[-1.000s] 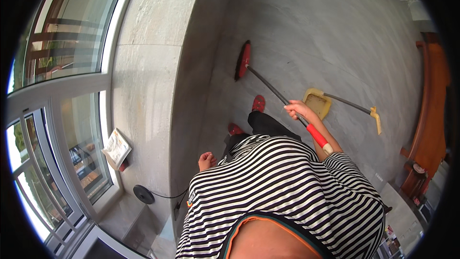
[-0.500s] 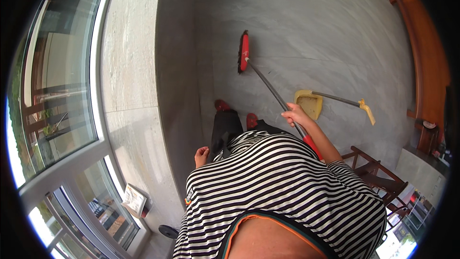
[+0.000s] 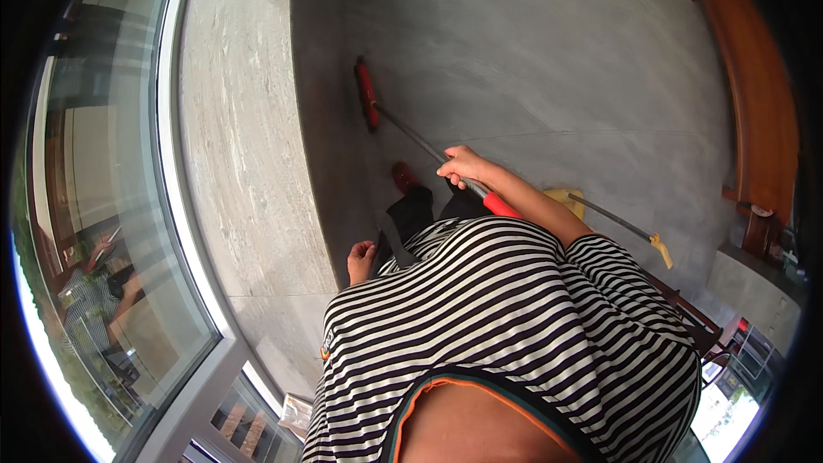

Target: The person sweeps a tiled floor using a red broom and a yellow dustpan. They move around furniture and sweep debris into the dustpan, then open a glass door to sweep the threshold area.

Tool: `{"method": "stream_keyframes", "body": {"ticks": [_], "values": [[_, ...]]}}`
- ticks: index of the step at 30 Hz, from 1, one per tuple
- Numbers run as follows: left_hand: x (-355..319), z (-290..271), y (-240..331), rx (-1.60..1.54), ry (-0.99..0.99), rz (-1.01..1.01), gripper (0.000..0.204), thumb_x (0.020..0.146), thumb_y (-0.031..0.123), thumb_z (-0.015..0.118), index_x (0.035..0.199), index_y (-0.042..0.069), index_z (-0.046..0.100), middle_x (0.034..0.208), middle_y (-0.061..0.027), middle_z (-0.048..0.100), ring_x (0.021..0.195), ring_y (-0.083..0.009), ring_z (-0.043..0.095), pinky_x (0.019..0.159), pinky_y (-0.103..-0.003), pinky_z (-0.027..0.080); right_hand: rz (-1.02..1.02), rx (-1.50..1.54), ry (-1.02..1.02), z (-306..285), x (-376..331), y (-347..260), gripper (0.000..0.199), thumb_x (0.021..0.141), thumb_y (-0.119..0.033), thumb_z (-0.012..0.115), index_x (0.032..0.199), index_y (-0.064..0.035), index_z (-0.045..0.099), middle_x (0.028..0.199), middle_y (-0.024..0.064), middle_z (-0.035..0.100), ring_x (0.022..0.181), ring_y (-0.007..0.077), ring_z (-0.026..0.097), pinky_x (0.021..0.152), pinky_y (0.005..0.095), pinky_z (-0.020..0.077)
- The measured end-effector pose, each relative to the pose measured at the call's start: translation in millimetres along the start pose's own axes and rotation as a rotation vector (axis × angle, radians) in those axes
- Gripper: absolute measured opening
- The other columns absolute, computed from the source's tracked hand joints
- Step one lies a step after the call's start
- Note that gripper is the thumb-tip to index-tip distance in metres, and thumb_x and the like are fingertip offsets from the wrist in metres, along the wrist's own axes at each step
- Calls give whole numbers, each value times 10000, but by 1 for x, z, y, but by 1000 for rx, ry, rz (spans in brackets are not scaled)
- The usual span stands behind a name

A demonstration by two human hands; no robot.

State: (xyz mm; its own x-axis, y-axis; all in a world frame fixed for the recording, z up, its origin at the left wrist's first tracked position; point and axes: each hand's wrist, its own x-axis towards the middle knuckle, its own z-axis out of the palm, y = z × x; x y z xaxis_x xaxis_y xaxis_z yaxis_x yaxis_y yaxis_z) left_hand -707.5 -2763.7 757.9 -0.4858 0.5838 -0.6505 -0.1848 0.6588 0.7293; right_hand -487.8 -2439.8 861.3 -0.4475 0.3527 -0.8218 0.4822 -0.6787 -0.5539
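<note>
My right hand (image 3: 463, 167) is wrapped round the grey pole of a broom (image 3: 411, 134). The pole's red upper grip runs back under my forearm toward my striped shirt. At the far end, the red broom head (image 3: 367, 94) with dark bristles rests on the floor close to the wall base at left. Beside my left hip hangs my left hand (image 3: 361, 259), its fingers loosely curled and no object visible in them. A yellow dustpan (image 3: 569, 197) lies on the floor to the right, partly hidden by my right forearm; its long grey handle ends in a yellow grip.
Along the left runs a stone-like ledge (image 3: 249, 120) under large windows (image 3: 129, 163). Grey floor (image 3: 549, 51) stretches ahead. A wooden bench (image 3: 759, 103) stands at the far right, and a dark wooden chair (image 3: 699, 326) is partly hidden behind my right shoulder.
The broom head has swept left across the floor to the wall base, my right hand moving left with the pole. My view has shifted forward along the ledge; my right forearm now covers part of the dustpan.
</note>
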Motion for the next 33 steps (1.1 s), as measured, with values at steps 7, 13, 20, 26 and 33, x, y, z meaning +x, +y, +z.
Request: {"method": "stream_keyframes", "body": {"ticks": [7,13,20,26,33], "values": [[79,-20,58,148,-110,-69,197,821,130,636,961,-6,613,847,-52,652,788,-98,598,732,-233,471,29,-46,-74,0,102,-90,191,708,-45,637,737,24,461,539,105,518,402,177,506,351,319,409],[137,-27,108,41,10,-130,178,817,122,645,947,1,625,816,-44,649,728,-91,586,668,-232,471,47,-152,-96,-51,208,-194,166,733,-33,623,715,9,463,523,75,475,385,132,466,307,279,349],[177,8,48,-211,130,-157,108,829,29,589,926,-15,598,809,-56,649,735,-115,600,681,-240,473,116,-173,-264,-141,263,-353,130,746,-21,602,759,26,482,566,49,458,416,79,430,317,246,312],[218,72,293,-160,94,-253,147,840,96,614,947,-2,596,825,-57,657,740,-96,596,688,-234,469,18,-190,-136,-180,289,-451,239,835,-135,566,944,64,489,570,25,427,414,74,402,322,242,320],[264,61,354,-79,-24,-186,143,849,92,607,956,-2,593,839,-32,632,766,-85,570,706,-219,450,147,41,-81,-159,386,-486,445,931,-217,439,1258,-16,215,551,20,385,403,101,374,339,270,330]]}}
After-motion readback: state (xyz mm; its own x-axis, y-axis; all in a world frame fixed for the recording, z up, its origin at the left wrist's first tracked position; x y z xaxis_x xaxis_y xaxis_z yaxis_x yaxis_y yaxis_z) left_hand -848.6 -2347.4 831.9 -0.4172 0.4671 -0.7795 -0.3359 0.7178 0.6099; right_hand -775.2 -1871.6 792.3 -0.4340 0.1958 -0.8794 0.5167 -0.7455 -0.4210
